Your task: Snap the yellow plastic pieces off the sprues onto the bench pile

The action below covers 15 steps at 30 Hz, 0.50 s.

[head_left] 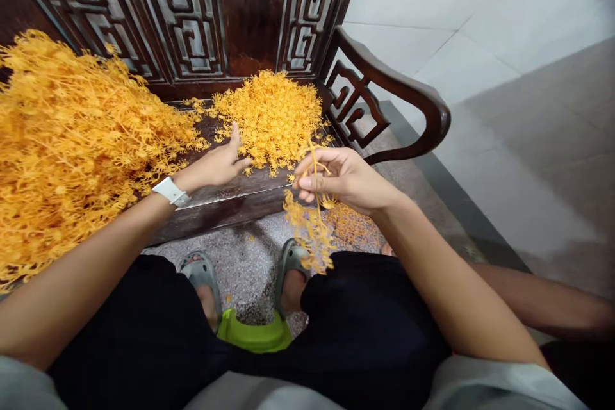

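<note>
The 2 hands are apart. The left hand [218, 165], a pale smooth band [171, 191] round its wrist, is spread with thumb and index finger parted, at the near edge of a small mound [278, 118] of orange, star-shaped, plastic-looking pieces; whether it touches them I cannot tell. The right hand [343, 176] pinches a spindly orange sprig [311, 224] between thumb and fingers, its thin stem rising past the fingertips and its frilled, slightly blurred lower part hanging over the floor's edge by the bench. To the left rises a larger, shaggy heap [86, 141] of long-stemmed orange sprigs. Both piles sit on a glossy dark wooden bench [250, 189] with angular fretwork in its back and a curved, rounded armrest [403, 77]. Below, orange scraps [353, 224] lie on speckled, grainy flooring [243, 256]
</note>
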Available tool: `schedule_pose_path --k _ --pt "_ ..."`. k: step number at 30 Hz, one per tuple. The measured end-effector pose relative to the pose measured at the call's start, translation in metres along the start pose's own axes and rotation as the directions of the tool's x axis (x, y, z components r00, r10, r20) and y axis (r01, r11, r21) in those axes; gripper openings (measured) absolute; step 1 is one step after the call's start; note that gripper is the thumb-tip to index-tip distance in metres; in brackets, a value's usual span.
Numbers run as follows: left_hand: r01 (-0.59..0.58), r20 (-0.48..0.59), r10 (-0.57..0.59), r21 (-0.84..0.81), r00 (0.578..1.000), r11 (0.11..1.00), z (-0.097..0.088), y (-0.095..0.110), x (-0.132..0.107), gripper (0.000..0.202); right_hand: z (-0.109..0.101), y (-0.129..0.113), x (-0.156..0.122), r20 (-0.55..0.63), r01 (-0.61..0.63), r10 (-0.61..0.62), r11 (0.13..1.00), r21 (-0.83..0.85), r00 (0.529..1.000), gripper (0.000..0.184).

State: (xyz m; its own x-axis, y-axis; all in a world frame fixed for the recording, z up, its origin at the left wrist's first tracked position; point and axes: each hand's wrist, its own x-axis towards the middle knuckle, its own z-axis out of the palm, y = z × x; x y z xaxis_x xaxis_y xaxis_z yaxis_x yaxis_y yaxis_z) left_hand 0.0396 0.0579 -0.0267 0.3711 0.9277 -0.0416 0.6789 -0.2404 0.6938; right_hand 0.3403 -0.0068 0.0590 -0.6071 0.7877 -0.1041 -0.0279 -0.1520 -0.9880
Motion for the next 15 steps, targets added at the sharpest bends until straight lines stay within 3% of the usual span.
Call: schedule_pose_path --k 3,6,9,11,15 --pt "-0.013 -0.118 0.019 0.048 0.993 0.999 0.004 -0.004 0.012 0.092 0.005 0.002 0.002 -0.047 0.002 0.000 0.999 0.036 0.999 0.030" --pt "-0.081 -0.189 0.066 -0.070 0.980 0.994 0.015 0.014 0.010 0.070 0.010 0.003 0.005 -0.139 0.020 -0.009 0.997 0.080 0.990 0.035" --pt "-0.184 -0.015 0.194 -0.391 0.981 0.902 0.031 0.050 -0.009 0.064 0.013 0.008 0.010 -0.216 0.069 -0.048 0.994 0.086 0.975 0.038" --pt "-0.168 0.090 0.259 -0.554 0.962 0.815 0.038 0.076 -0.025 0.065 0.014 0.013 0.014 -0.269 0.127 -0.110 0.991 0.048 0.957 0.037" --pt "-0.156 0.072 0.236 -0.560 0.969 0.814 0.044 0.107 -0.049 0.042 0.017 0.022 0.022 -0.305 0.186 -0.191 0.982 -0.046 0.933 0.037"
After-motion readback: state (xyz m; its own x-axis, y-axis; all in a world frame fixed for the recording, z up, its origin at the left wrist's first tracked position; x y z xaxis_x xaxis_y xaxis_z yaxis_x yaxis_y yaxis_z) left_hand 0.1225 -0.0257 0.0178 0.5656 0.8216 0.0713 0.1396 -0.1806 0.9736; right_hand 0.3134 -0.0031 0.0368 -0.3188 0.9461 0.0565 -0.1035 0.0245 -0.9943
